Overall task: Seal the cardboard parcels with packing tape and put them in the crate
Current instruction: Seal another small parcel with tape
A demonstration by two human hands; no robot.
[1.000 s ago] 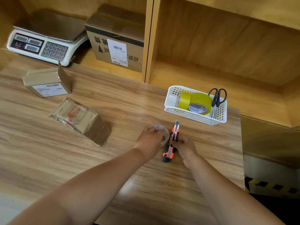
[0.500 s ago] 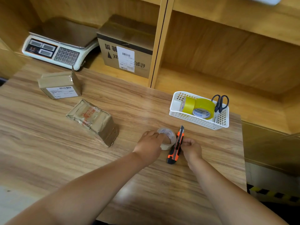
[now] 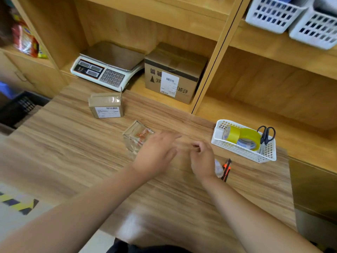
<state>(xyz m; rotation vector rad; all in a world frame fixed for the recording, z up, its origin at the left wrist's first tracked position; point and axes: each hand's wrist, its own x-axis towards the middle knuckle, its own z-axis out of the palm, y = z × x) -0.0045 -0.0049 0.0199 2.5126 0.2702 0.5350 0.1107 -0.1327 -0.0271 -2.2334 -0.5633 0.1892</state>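
Sealing step. Right hand (image 3: 202, 158) fingers pinch tape strip (image 3: 185, 144) (faint, blurred); left hand (image 3: 156, 152) fingers straight. Next: press onto parcel (image 3: 135, 138), 10 o'clock.

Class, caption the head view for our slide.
Left hand and right hand hover over the table between a parcel and utility knife.

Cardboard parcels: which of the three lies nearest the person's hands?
The tape-wrapped parcel with red print, partly behind the left hand; the small box and shelf box sit farther back.
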